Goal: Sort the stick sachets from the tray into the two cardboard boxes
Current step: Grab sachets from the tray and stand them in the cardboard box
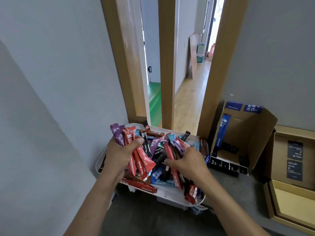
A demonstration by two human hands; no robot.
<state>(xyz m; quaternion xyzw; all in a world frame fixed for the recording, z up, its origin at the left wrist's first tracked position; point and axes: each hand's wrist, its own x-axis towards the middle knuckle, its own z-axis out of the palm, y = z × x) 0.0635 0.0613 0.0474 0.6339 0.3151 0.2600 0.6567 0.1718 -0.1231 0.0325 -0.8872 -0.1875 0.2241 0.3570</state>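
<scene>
sachets [163, 150] in red, purple, blue, brown and black lie heaped in the white tray [170, 195] in front of me, on a grey surface by the wall. my left hand [119, 155] is clenched round a bunch [141, 161] of red and purple sticks, held over the tray's left side. their ends fan out above and below my fist. my right hand [188, 163] is down on the middle of the heap, fingers curled in among the sticks, with a long red sachet [176, 178] running under them. i cannot tell whether i have hold of it or am only touching it.

just beside the tray on the right stands the open cardboard box [252, 133], with blue labels on its back flap. a blue sachet [223, 132] leans upright against its left wall, and some black sachets [230, 148] lie on its bottom. further right is the second box [279, 150], yellowish, with two dark packets [294, 150] lying flat inside, one above the other. behind the tray rise the wooden posts [167, 65] of a doorway.
</scene>
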